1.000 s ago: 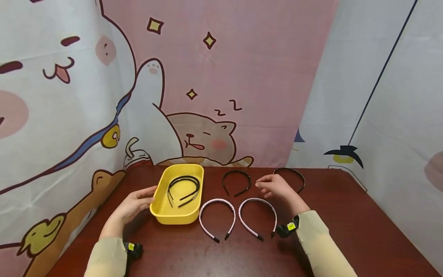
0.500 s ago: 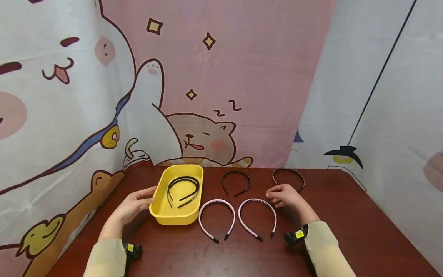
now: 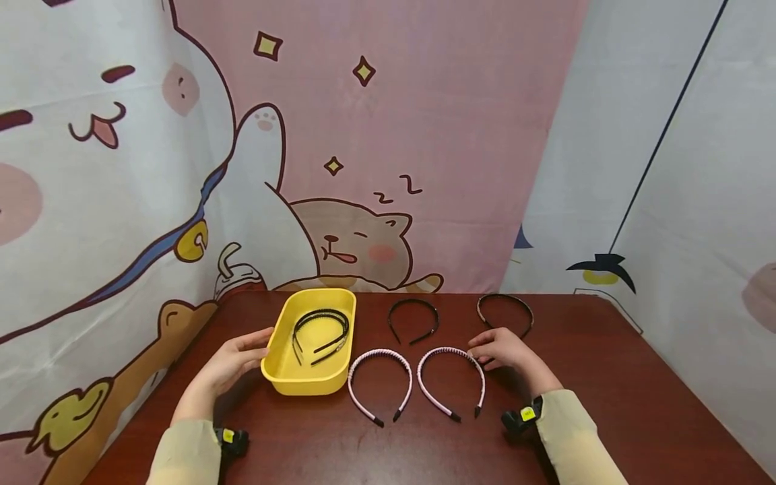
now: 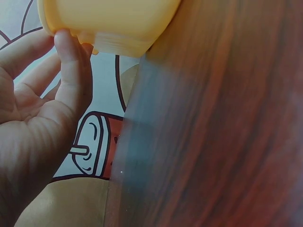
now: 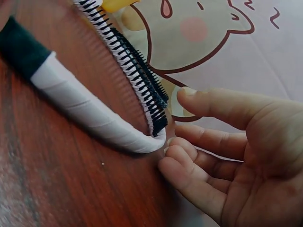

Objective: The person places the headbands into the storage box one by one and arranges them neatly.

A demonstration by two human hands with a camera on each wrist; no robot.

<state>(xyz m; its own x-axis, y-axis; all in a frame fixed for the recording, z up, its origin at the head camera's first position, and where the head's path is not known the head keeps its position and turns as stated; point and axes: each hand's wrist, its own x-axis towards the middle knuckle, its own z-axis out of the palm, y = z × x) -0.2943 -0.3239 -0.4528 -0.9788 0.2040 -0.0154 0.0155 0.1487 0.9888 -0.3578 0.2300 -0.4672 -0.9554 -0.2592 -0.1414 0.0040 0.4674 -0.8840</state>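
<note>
In the head view we're seeing a left hand (image 3: 233, 360) resting its loosely extended fingers against the left side of a yellow tray (image 3: 308, 386), which is sitting on the left of a dark red-brown table (image 3: 636, 391). Two black headbands (image 3: 323, 311) are lying inside the tray. Just right of it we're spotting the left pink headband (image 3: 380, 351), with the right pink headband (image 3: 447, 349) lying beside it. Farther back, a plain black headband (image 3: 415, 301) and a far-right dark headband (image 3: 508, 296) are lying well apart. The right hand (image 3: 503, 350) is hanging at the right pink one's far right curve.

Over in the left wrist view, we're seeing fingertips (image 4: 65, 43) touching the tray's edge, fingers slightly bent, not wrapping around it.

In the right wrist view, we're seeing parted, gently bent fingers and nothing in the grasp. The toothed pink headband is lying right beside the fingertips, and we're not managing to tell whether they're touching it.
</note>
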